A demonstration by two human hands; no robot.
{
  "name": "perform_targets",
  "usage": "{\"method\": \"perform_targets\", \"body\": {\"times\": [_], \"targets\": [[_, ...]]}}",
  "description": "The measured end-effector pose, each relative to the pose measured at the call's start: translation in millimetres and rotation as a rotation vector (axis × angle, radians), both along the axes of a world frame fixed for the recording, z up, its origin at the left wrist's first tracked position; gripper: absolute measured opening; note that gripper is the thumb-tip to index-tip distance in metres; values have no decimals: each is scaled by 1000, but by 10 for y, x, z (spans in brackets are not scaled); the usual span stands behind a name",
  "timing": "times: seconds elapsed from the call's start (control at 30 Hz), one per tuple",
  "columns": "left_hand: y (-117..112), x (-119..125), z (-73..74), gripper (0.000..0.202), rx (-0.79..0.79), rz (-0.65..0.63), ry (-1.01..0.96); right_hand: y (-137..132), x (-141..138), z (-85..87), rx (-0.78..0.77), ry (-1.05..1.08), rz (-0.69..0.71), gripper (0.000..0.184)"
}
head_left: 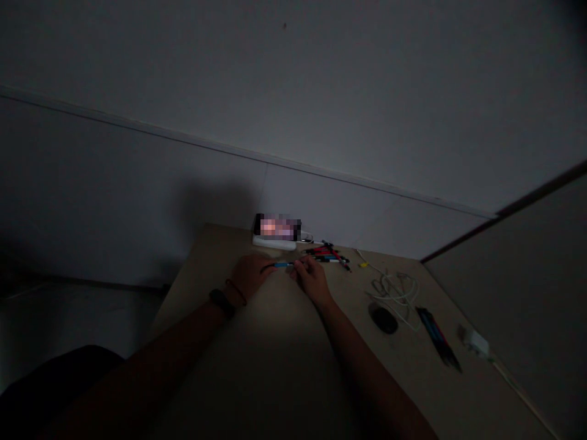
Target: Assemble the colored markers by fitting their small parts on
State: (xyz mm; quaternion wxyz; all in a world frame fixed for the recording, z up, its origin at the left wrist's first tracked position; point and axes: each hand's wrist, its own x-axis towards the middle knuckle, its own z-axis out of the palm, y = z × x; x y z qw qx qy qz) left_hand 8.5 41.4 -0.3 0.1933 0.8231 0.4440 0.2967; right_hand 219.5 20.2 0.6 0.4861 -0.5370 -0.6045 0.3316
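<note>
Dimly lit room, a wall rising behind a pale counter (403,360). At 12 o'clock, a phone (277,228), its screen blurred, rests on a white stand (274,243). Toward 2 to 3 o'clock lie a tangled white cable (394,293), a dark computer mouse (383,319) and a bundle of pens (435,335). A loose pile of red and black pens (326,255) sits at 1 o'clock, nearer the right hand (312,280). Held at 12 o'clock, a slim blue rod (280,264), possibly a pen, has its long axis running 9 to 3. The left hand (252,275), curled, holds its left end; the right hand's partly closed fingers (298,264) pinch its right end.
</note>
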Motion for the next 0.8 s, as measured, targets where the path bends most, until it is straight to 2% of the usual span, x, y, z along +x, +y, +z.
{"method": "perform_targets", "body": {"times": [0.13,0.27,0.6,0.8], "targets": [[12,-1,-18,21,-8,-30,-45,-13,-3,48,27,-84,-20,50],[7,5,-39,22,-15,9,-54,-22,-9,61,32,-116,-30,52],[-20,21,-3,23,-15,44,15,-39,-18,70,-8,-109,-8,52],[-23,15,10,23,9,10,7,-19,-3,-2,-32,75,10,42]]}}
